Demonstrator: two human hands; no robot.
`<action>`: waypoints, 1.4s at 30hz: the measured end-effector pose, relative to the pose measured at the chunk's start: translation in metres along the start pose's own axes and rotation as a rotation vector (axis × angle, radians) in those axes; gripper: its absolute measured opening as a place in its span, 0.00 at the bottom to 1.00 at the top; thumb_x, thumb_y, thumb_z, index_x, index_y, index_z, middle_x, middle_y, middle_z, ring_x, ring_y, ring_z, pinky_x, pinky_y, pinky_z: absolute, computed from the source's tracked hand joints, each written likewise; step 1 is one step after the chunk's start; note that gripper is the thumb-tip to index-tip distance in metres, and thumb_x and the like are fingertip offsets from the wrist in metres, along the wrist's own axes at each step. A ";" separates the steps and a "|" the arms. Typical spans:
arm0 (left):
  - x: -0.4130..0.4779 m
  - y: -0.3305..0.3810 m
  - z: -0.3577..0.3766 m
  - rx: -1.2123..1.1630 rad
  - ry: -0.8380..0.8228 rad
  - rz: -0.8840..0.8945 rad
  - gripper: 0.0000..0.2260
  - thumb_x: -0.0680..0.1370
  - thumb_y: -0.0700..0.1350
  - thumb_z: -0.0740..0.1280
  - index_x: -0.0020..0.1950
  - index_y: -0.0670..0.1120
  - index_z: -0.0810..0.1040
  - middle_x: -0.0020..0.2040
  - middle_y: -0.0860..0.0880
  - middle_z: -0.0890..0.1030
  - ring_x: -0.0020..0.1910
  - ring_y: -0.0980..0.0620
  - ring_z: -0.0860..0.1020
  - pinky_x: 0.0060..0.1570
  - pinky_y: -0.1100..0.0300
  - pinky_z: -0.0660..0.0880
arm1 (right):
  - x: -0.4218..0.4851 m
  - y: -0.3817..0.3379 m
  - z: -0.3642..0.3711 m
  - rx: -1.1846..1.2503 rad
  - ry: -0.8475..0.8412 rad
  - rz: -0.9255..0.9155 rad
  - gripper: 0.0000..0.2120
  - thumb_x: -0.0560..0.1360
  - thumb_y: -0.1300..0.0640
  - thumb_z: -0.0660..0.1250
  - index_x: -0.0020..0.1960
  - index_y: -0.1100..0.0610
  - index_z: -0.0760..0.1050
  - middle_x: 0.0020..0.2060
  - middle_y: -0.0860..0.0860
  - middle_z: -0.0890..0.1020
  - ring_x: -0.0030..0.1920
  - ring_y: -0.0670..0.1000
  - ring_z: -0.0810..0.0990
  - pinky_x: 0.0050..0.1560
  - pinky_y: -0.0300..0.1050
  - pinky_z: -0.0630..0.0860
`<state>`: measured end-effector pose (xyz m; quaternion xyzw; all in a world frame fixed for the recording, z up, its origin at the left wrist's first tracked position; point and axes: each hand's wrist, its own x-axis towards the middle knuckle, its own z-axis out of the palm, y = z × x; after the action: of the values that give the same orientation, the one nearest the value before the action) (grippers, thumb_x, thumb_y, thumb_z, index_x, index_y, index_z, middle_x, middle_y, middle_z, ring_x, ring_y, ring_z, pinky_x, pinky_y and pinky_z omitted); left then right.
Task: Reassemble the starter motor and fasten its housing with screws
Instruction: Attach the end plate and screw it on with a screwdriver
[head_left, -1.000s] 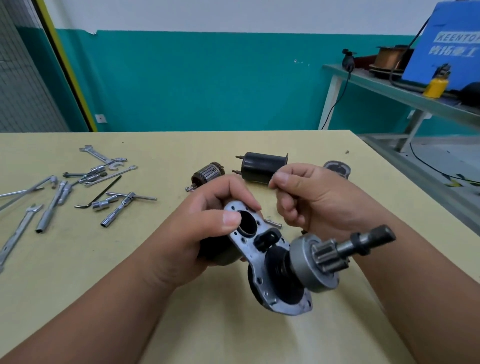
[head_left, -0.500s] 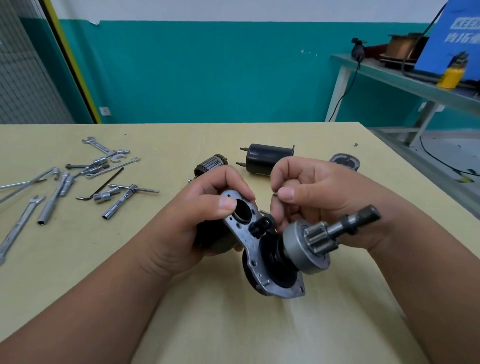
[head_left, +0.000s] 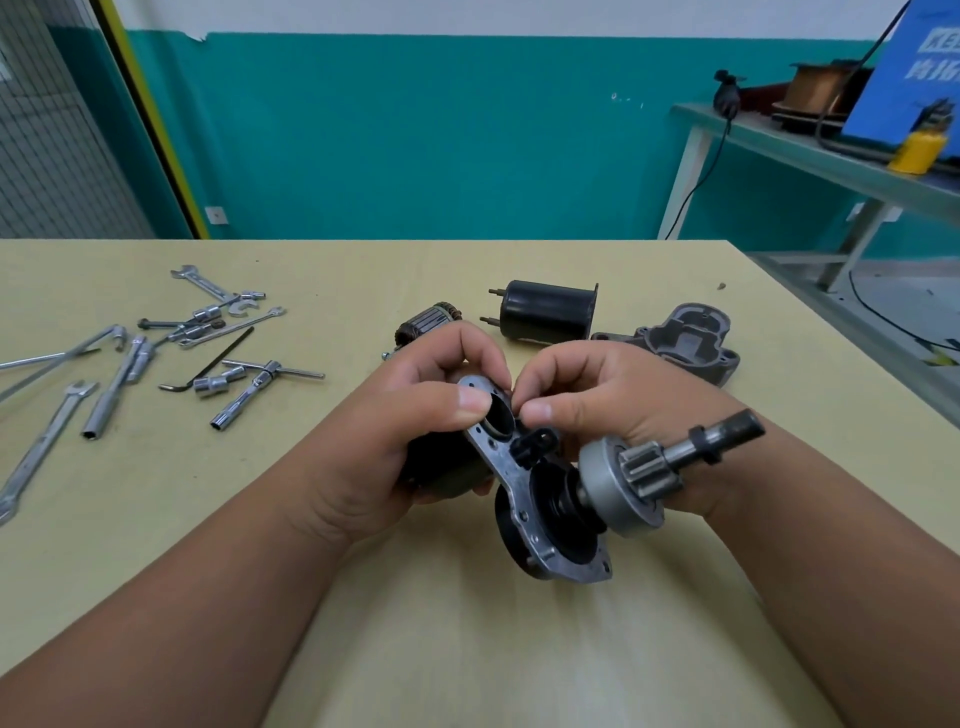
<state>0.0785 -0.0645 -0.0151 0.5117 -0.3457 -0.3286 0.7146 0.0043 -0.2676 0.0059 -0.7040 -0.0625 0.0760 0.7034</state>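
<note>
Weight matters: left hand grips the likely heavy grey cast-metal starter assembly by its body; right hand pinches something tiny, perhaps a screw.

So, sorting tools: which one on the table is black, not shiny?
The L-shaped hex key; every other tool is bright silver metal.

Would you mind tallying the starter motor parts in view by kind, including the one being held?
Armature: 1
Black cylindrical casing: 1
Grey cast end housing: 1
Plate-and-pinion assembly, held: 1
Total: 4
</note>
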 end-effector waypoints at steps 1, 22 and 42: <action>0.000 0.000 -0.001 0.016 0.009 -0.002 0.12 0.69 0.46 0.69 0.51 0.45 0.77 0.37 0.47 0.79 0.26 0.54 0.77 0.24 0.67 0.70 | 0.000 0.002 0.000 0.019 0.004 0.005 0.04 0.72 0.62 0.75 0.41 0.54 0.85 0.38 0.53 0.84 0.38 0.49 0.83 0.40 0.38 0.80; -0.004 0.010 0.018 0.130 0.207 0.056 0.19 0.81 0.62 0.60 0.55 0.48 0.76 0.39 0.43 0.79 0.30 0.45 0.77 0.30 0.45 0.56 | 0.004 0.009 0.007 0.358 -0.064 0.038 0.13 0.77 0.58 0.65 0.36 0.55 0.81 0.36 0.53 0.78 0.35 0.52 0.77 0.35 0.40 0.76; -0.010 0.018 0.023 0.189 0.174 0.126 0.15 0.83 0.56 0.58 0.53 0.47 0.77 0.45 0.34 0.73 0.33 0.47 0.79 0.28 0.55 0.76 | 0.016 0.015 -0.004 0.140 -0.204 -0.057 0.19 0.61 0.35 0.83 0.37 0.48 0.82 0.35 0.48 0.80 0.34 0.45 0.78 0.38 0.37 0.76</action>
<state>0.0560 -0.0632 0.0061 0.5805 -0.3434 -0.2035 0.7097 0.0199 -0.2683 -0.0098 -0.6397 -0.1483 0.1314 0.7427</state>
